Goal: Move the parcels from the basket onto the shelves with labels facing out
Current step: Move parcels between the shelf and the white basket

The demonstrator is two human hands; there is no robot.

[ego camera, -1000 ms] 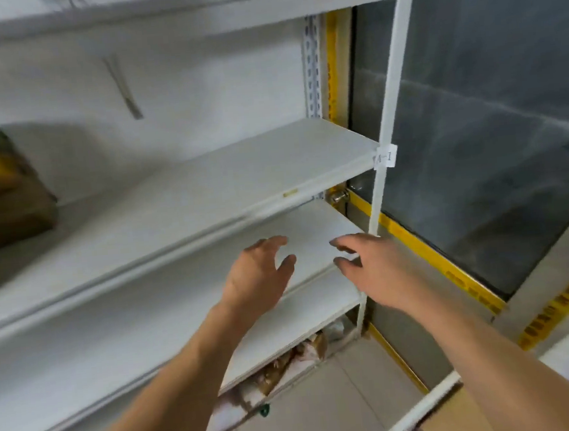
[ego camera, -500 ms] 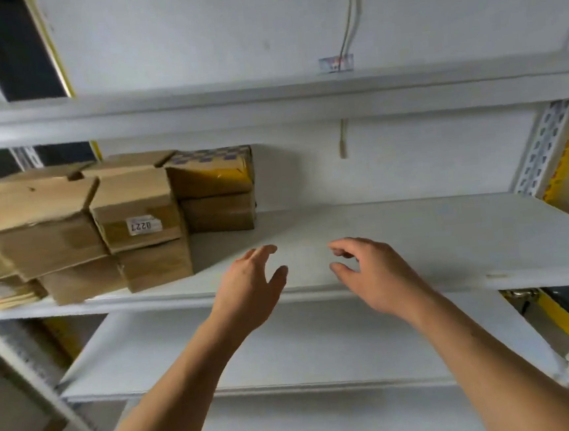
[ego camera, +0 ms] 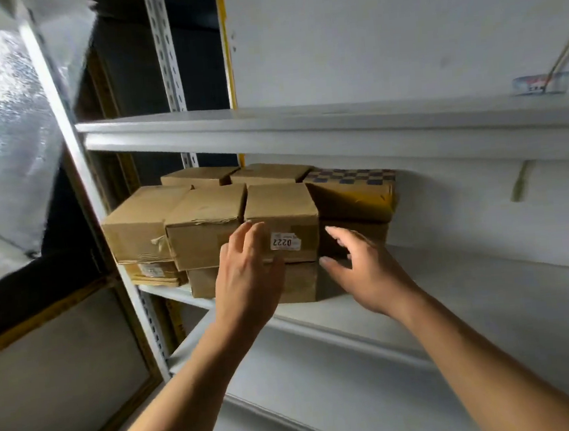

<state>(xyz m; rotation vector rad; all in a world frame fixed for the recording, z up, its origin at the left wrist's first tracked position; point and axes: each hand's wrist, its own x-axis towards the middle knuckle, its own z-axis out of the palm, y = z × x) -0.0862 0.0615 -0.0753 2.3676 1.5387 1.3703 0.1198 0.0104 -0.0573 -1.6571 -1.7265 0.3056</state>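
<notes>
Several brown cardboard parcels are stacked at the left end of a white shelf (ego camera: 453, 276). The front right parcel (ego camera: 281, 208) shows a white label reading 0222 on its front face. A parcel with a checkered top (ego camera: 353, 192) sits behind it to the right. My left hand (ego camera: 247, 280) is raised in front of the labelled parcel with its fingers loosely spread, holding nothing. My right hand (ego camera: 360, 270) reaches toward the stack's right side, fingers extended, also holding nothing. Whether either hand touches a parcel I cannot tell. No basket is in view.
Another white shelf (ego camera: 303, 127) runs above the parcels and a lower shelf (ego camera: 361, 397) lies below my arms. A white upright post (ego camera: 77, 185) stands left of the stack, with a frosted pane (ego camera: 4, 136) beyond it. A cable (ego camera: 568, 53) hangs on the white back wall.
The view has swung left from the shelf's right end to the stacked parcels. Both hands, held out empty throughout, now sit close in front of the labelled parcel.
</notes>
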